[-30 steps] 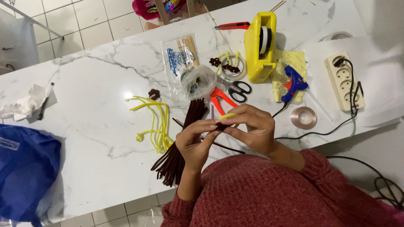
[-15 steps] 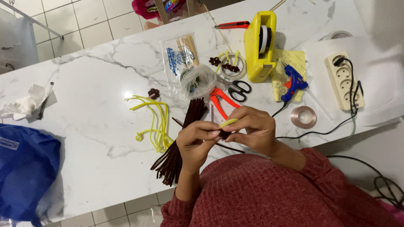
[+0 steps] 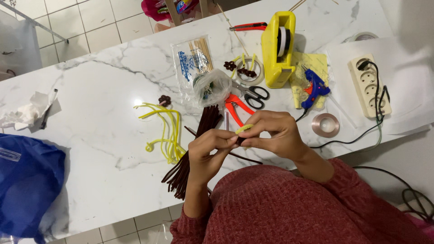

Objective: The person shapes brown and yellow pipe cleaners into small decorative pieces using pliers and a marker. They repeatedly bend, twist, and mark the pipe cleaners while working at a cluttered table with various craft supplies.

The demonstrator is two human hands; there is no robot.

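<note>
both hands meet above the table edge, fingertips pinched together. the left hand [image 3: 210,151] rises from a bent wrist, fingers curled inward. the right hand [image 3: 273,133] arches over it, knuckles up; its thumb seems tucked underneath.

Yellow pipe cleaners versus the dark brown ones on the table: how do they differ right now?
The yellow pipe cleaners are few, curled and looped, lying loosely spread. The dark brown pipe cleaners are many, straight, packed in a tight bundle that fans out towards the table edge. The yellow ones lie further from the left hand; the brown bundle runs under it. Both are thin, fuzzy stems on the marble top.
</note>
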